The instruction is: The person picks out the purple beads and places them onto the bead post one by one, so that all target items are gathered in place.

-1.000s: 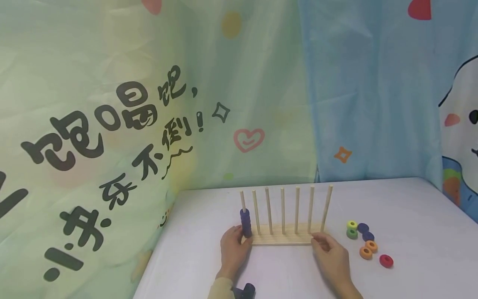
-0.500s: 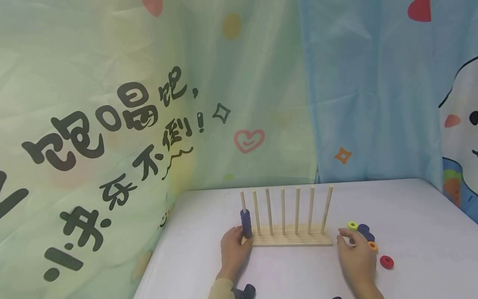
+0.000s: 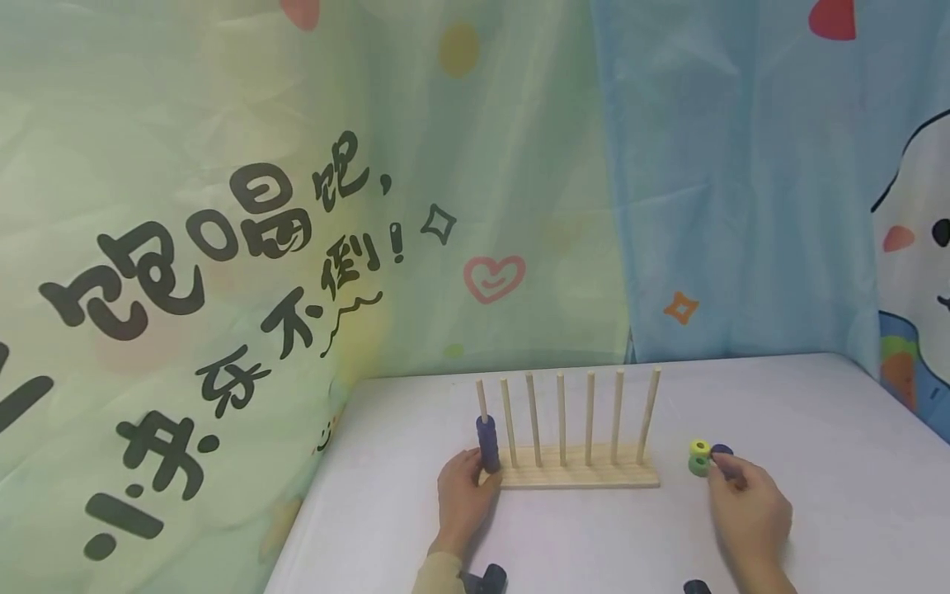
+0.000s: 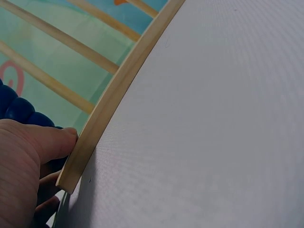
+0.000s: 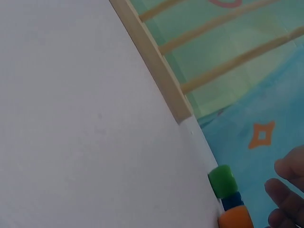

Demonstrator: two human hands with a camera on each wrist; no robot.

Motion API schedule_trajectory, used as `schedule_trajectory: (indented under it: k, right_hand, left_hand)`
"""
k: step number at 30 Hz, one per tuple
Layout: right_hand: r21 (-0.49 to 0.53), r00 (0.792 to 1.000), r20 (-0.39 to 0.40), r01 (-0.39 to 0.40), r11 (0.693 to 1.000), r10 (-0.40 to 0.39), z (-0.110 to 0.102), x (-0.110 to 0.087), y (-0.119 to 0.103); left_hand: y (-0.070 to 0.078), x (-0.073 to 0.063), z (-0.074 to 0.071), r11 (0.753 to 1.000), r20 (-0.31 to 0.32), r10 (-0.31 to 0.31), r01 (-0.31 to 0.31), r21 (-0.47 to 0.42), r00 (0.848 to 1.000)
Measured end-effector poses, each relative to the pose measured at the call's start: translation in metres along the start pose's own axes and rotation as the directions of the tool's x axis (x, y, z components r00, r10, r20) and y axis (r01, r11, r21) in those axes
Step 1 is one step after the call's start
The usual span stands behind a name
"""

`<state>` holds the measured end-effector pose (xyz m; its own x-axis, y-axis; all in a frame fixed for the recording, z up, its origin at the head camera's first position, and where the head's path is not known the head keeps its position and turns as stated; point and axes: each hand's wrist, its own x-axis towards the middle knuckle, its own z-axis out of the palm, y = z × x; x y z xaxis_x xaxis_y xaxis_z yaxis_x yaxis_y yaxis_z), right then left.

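A wooden peg stand [image 3: 579, 476] with a row of upright pegs sits on the table. Blue beads [image 3: 487, 445] are stacked on its leftmost peg. My left hand [image 3: 466, 499] grips the left end of the base, its thumb against the front edge in the left wrist view. Off to the right, my right hand [image 3: 751, 513] hovers over the loose beads, thumb and fingers apart in the right wrist view. Next to its fingertips lie a green bead [image 3: 698, 467], a yellow bead [image 3: 700, 447] and a blue bead [image 3: 720, 450]. An orange bead [image 5: 236, 218] shows in the right wrist view; the hand hides it in the head view.
The white table [image 3: 579, 544] stretches in front of the stand and to its right. Behind stands a printed curtain [image 3: 490, 206]. A black device part [image 3: 490, 579] is at my left wrist, another [image 3: 696, 586] near the right.
My right hand has left the stand's right end and moved right to the loose beads, now covering the orange and red ones in the head view. My left hand has stayed on the base.
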<state>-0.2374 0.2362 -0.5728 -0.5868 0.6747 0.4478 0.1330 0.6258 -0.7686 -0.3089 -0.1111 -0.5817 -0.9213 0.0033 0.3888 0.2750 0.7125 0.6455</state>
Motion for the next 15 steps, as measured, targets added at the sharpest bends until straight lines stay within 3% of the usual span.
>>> schedule_trajectory:
  k: [4, 10, 15]
  right_hand:
    - [-0.011, 1.0, 0.017, -0.024, 1.0, 0.024, -0.003, 0.003, 0.004]
    - [-0.034, 0.998, 0.003, 0.056, 0.998, -0.056, -0.006, 0.009, 0.014]
    - [-0.085, 0.995, 0.092, -0.04, 0.996, 0.048, -0.009, 0.015, 0.014]
  left_hand:
    - [0.001, 0.0, 0.0, 1.0, -0.003, 0.0, 0.0, 0.0, 1.0]
    - [0.002, 0.001, 0.001, 1.0, -0.001, -0.002, 0.002, -0.006, 1.0]
    - [-0.001, 0.001, 0.002, 1.0, -0.008, 0.009, -0.009, 0.013, 1.0]
